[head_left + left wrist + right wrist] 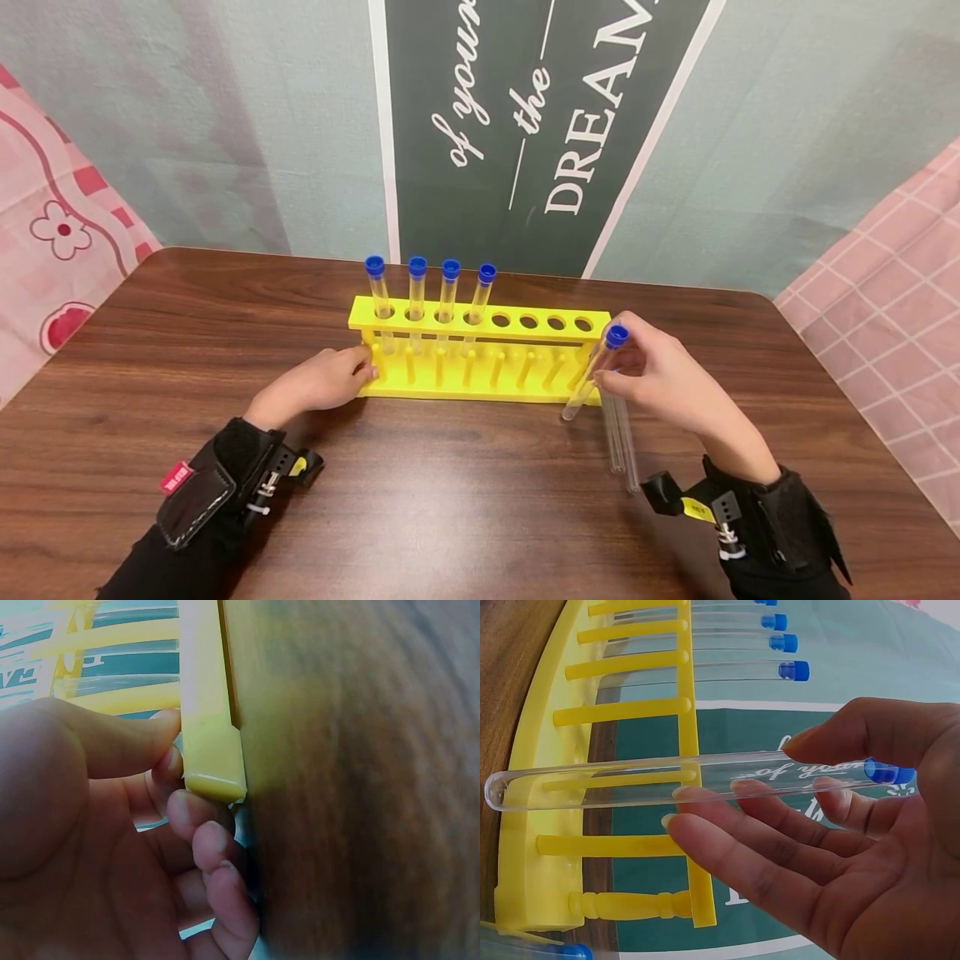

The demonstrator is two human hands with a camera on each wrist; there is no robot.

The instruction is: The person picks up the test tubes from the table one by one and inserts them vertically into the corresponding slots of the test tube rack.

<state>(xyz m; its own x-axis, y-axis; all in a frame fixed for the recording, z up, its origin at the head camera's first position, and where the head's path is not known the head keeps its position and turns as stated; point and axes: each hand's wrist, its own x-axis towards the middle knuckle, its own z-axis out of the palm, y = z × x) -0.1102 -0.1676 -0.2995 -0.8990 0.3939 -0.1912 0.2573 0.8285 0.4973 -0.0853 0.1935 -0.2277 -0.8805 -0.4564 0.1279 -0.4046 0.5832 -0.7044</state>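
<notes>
Yellow rack (480,333) is braced by the left hand (318,385) gripping its end. Right hand (660,375) pinches a blue-capped tube (596,375), tilted beside the rack's right end; I'd straighten it before lowering into a free hole.

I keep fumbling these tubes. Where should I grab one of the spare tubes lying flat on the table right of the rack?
Probably pinch a lying tube mid-barrel from above, thumb and finger on its long sides. It lies flat on the table, so only the top is free. The right hand grips its capped tube along the barrel likewise; the left hand holds the rack.
</notes>
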